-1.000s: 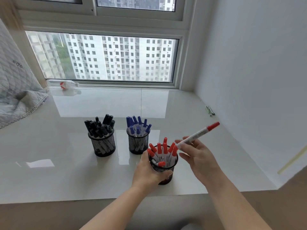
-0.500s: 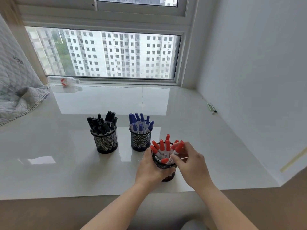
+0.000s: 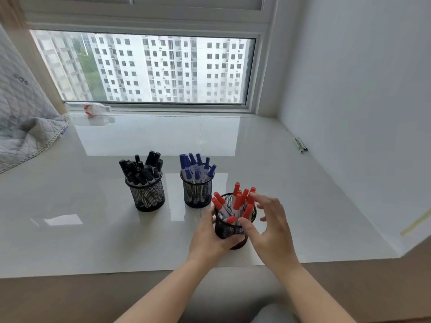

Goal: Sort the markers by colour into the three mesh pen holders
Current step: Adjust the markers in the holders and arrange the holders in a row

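The left hand (image 3: 207, 238) grips the red-marker holder (image 3: 233, 229), steadying it, while the right hand (image 3: 270, 227) hovers beside it, fingers spread, holding nothing.

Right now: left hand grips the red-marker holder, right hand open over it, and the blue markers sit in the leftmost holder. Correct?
Not quite. In the head view the leftmost holder has the black markers; the blue markers sit in the middle holder. The rest stands: the left hand grips the red-marker holder, and the right hand is open over it.
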{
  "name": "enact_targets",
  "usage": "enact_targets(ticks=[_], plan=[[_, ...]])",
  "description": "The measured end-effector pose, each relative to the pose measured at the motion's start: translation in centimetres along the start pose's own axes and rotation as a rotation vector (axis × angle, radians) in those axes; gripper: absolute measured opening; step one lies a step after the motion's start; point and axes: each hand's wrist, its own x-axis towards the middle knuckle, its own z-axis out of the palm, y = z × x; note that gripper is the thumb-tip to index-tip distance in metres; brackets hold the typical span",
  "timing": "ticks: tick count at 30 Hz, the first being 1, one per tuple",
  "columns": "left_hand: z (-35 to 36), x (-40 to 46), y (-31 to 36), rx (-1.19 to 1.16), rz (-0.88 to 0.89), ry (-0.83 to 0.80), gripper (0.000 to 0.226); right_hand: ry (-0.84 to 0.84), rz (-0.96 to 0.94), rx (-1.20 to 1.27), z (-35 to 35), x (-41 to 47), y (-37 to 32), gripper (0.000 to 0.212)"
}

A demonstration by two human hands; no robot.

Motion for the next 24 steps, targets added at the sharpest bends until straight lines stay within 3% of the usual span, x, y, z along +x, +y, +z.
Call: enact_targets(ticks=[3, 6, 9, 10, 12, 14, 24], plan=[[-0.1, 0.1, -1.2, -0.07, -0.006, -0.041, 0.068, -0.069, 0.169, 0.149, 0.8, -0.9, 1.0, 0.083], [0.0, 0.9, -1.6, -0.042, 0.01, -0.063, 0.056, -0.162, 0.314, 0.206, 2.3, -1.0, 2.3, 0.1], [-0.2, 1.6, -1.8, 0.084, 0.038, -0.112, 0.056, -0.125, 0.422, 0.234, 3.3, 0.2, 3.4, 0.099], [-0.4, 1.8, -2.0, 0.232, 0.049, -0.106, 0.056, -0.106, 0.431, 0.229, 3.5, 0.7, 3.8, 0.096], [-1.2, 2.2, -2.6, 0.746, 0.13, -0.004, 0.054, -0.075, 0.434, 0.21, 3.7, 1.7, 4.3, 0.091], [-1.8, 2.3, -3.2, 0.973, 0.163, 0.076, 0.052, -0.049, 0.458, 0.195, 3.8, 3.0, 5.0, 0.089], [-1.7, 2.4, -3.7, 0.996, 0.172, 0.136, 0.05, -0.01, 0.511, 0.19, 5.2, 7.8, 8.3, 0.085]])
